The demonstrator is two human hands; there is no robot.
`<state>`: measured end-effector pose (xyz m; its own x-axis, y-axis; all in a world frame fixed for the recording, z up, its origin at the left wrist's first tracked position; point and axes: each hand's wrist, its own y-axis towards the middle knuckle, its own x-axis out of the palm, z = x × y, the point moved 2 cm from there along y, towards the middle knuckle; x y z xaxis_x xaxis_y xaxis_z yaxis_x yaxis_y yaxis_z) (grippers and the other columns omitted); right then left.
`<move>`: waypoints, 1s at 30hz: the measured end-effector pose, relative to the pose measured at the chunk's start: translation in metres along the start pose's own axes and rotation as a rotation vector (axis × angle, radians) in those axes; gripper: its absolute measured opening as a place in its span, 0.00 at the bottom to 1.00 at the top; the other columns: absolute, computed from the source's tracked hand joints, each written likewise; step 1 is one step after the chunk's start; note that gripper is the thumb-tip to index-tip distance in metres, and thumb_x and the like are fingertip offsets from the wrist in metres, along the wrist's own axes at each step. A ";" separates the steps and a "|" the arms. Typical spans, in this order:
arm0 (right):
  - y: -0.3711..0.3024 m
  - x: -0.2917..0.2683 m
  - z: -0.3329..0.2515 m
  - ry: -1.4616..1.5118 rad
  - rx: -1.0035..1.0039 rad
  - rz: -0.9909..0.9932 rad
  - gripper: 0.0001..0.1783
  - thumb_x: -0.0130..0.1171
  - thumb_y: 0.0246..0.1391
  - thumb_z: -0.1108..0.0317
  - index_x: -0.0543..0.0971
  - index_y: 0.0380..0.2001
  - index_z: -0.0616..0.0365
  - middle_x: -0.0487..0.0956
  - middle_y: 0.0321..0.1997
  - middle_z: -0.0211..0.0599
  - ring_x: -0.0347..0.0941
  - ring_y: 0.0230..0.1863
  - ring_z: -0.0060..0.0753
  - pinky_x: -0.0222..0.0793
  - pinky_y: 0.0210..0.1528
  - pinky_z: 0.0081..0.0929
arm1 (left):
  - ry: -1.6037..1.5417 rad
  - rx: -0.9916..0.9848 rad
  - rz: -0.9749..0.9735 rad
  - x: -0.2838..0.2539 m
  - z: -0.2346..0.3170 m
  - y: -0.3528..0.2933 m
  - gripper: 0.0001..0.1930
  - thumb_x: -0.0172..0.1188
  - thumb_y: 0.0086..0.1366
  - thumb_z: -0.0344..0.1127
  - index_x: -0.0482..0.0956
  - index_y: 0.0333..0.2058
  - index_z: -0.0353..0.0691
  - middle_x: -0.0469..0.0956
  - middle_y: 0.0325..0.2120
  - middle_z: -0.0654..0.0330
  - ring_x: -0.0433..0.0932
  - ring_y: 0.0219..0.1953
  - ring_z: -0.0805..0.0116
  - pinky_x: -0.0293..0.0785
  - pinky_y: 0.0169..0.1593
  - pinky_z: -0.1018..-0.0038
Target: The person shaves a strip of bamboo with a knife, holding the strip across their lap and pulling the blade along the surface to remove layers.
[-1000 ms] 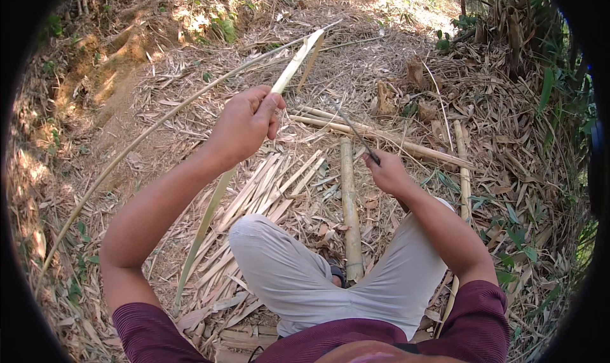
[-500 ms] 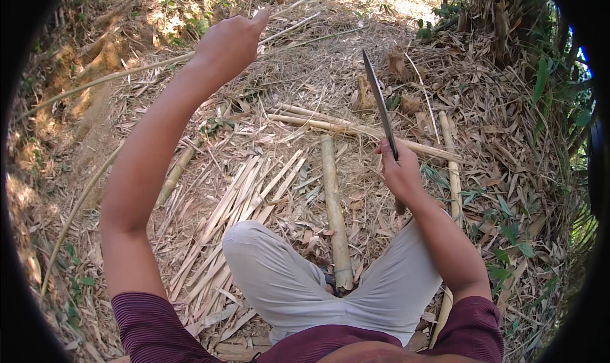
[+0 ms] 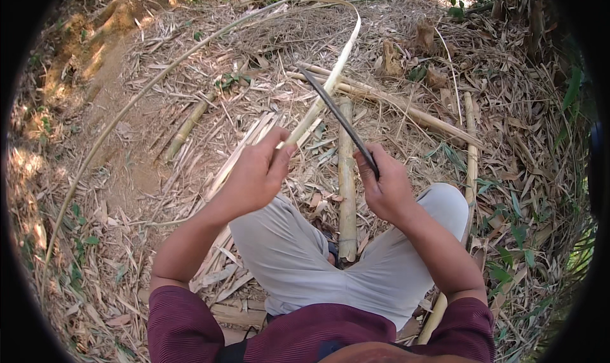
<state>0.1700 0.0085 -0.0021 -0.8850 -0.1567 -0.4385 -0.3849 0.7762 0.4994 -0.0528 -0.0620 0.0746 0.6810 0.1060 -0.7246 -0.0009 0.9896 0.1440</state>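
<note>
My left hand [image 3: 255,177] pinches a pale split bamboo strip [image 3: 344,56] between thumb and fingers. From there the strip rises away from me and bends back to the left at its far end. A long dark-bladed knife [image 3: 346,124] is gripped in my right hand [image 3: 387,190], its blade slanting up and left. Near its tip, the blade crosses the strip in view; whether they touch I cannot tell. Between my legs lies a bamboo pole [image 3: 347,204]. Left of it, partly hidden by my left arm, is a pile of split bamboo strips [image 3: 259,126].
Beyond my hands, bamboo lengths [image 3: 438,123] lie slantwise, meeting another pole [image 3: 471,159] at the right. A short bamboo piece [image 3: 189,129] and a long curved strip [image 3: 114,123] are at the left. Small stumps [image 3: 390,59] stand farther off. Dry leaves and shavings litter the ground.
My left hand has come back from far forward, close to my left knee, with the strip in it. My right hand has shifted slightly left and the knife tilts more leftward.
</note>
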 end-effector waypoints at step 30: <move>-0.064 0.035 0.013 -0.374 -0.231 0.074 0.41 0.54 0.40 0.20 0.72 0.19 0.54 0.68 0.14 0.32 0.69 0.13 0.32 0.65 0.15 0.29 | -0.345 -0.008 -0.024 0.125 -0.021 -0.078 0.11 0.49 0.70 0.26 0.71 0.48 0.29 0.73 0.34 0.61 0.69 0.35 0.79 0.67 0.38 0.80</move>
<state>0.1674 -0.0389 -0.0587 -0.7731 0.1588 -0.6141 -0.4102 0.6131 0.6751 0.0173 -0.1243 -0.0416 0.8882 0.0452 -0.4573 0.0131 0.9922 0.1236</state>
